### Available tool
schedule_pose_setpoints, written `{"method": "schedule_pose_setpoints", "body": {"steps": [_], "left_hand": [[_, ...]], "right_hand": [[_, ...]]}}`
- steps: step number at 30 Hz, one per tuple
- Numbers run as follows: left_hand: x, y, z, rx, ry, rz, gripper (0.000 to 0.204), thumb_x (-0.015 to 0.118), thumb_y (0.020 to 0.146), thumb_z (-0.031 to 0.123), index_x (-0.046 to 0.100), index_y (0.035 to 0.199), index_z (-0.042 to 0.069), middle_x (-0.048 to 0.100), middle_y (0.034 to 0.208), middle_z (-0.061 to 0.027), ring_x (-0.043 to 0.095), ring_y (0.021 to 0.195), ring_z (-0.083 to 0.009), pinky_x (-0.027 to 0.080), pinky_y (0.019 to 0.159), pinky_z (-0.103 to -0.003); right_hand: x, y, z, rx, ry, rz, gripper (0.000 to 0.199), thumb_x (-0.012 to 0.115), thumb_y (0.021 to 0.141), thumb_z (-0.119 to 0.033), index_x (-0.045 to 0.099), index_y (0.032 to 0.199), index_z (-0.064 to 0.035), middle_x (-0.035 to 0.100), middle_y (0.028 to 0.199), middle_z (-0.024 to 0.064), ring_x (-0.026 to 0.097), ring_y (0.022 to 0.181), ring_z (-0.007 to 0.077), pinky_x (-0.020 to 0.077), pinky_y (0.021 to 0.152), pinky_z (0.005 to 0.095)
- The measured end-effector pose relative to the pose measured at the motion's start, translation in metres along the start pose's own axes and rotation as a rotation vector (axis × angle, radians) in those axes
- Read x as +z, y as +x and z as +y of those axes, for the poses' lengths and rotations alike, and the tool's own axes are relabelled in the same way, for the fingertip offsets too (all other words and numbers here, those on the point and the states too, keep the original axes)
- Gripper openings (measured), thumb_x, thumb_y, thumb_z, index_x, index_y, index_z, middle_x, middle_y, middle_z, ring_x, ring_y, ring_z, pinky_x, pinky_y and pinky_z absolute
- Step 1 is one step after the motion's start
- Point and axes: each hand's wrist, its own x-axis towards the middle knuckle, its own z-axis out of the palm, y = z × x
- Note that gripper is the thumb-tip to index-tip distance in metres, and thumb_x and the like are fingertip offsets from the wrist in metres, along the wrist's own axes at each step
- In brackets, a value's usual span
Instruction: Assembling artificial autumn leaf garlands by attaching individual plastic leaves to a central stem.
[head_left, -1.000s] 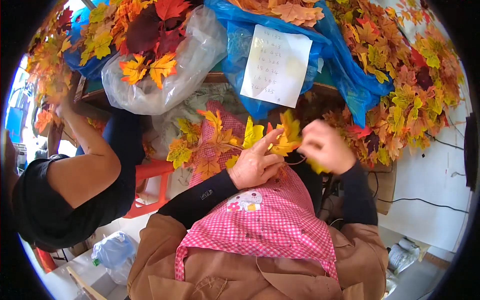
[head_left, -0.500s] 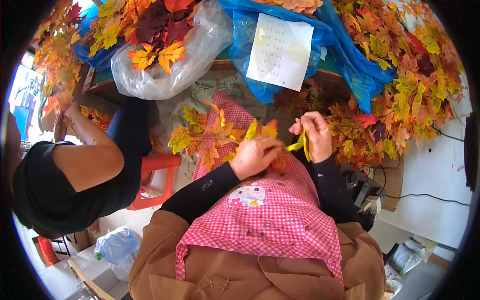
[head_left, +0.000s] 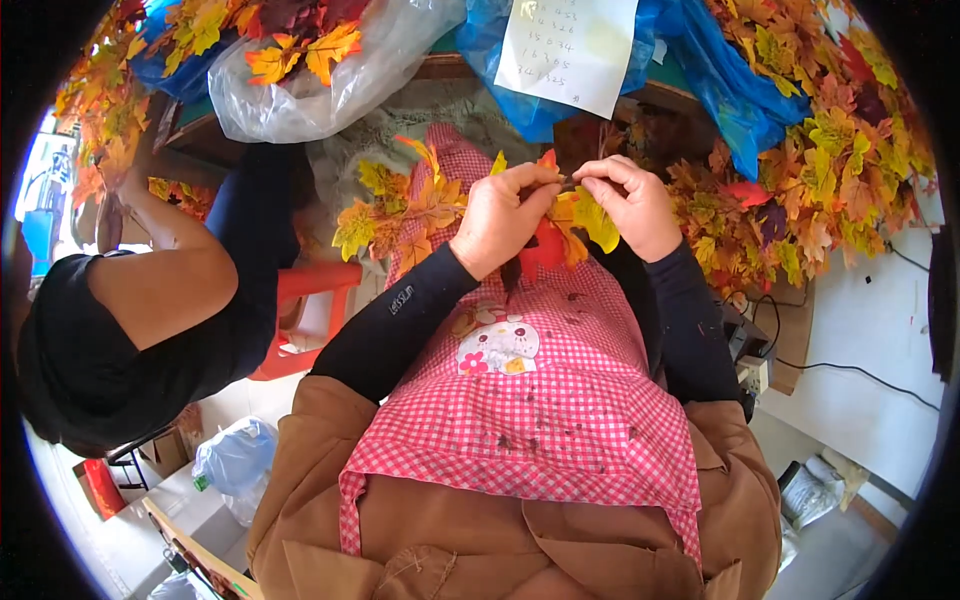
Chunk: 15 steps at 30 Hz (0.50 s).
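Observation:
Above the pink checked apron [head_left: 540, 420], my two hands meet fingertip to fingertip. My left hand [head_left: 500, 218] is closed in a pinch on a stem of an artificial maple leaf branch [head_left: 432, 207], whose orange and yellow-green leaves spread out to its left. My right hand [head_left: 642, 208] pinches close to the stem end of a yellow artificial leaf [head_left: 597, 222], which hangs below its fingers. A red leaf [head_left: 543, 247] dangles between the hands, over the apron. The exact joint between stem and leaf is hidden by my fingertips.
Ahead, blue plastic bags [head_left: 735, 90] and a clear plastic bag [head_left: 300, 110] lie along a table edge, under a handwritten paper sheet [head_left: 565, 55]. Heaped autumn leaves [head_left: 820, 190] fill the right. A co-worker [head_left: 150, 290] sits at left near a red stool [head_left: 340, 285].
Both hands have moved up and come together at the fingertips. The yellow leaf now hangs below my right fingers. The bags and paper sit higher in the view.

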Motion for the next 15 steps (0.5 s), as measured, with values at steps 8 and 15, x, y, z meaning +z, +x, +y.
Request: {"method": "schedule_pose_setpoints", "body": {"steps": [8,15], "left_hand": [[0.002,0.003,0.005,-0.041,-0.067,0.013,0.014,0.063,0.087,0.005,0.065,0.098,-0.003,0.067,0.08,-0.0037,0.059,0.074,-0.006,0.049,0.067,-0.022],[0.003,0.006,0.005,-0.029,-0.115,0.05,0.013,0.063,0.085,0.007,0.066,0.093,-0.002,0.066,0.076,-0.0075,0.06,0.067,-0.0097,0.049,0.061,-0.025]], "right_hand": [[0.001,0.005,-0.008,0.001,0.034,0.057,0.008,0.058,0.089,-0.001,0.063,0.095,0.0006,0.063,0.092,0.0034,0.061,0.086,0.0111,0.0474,0.079,0.024],[0.008,0.009,-0.006,0.012,0.049,0.072,0.009,0.056,0.091,-0.002,0.061,0.097,0.0008,0.063,0.091,0.0024,0.059,0.085,0.0099,0.0473,0.079,0.0234]]}}
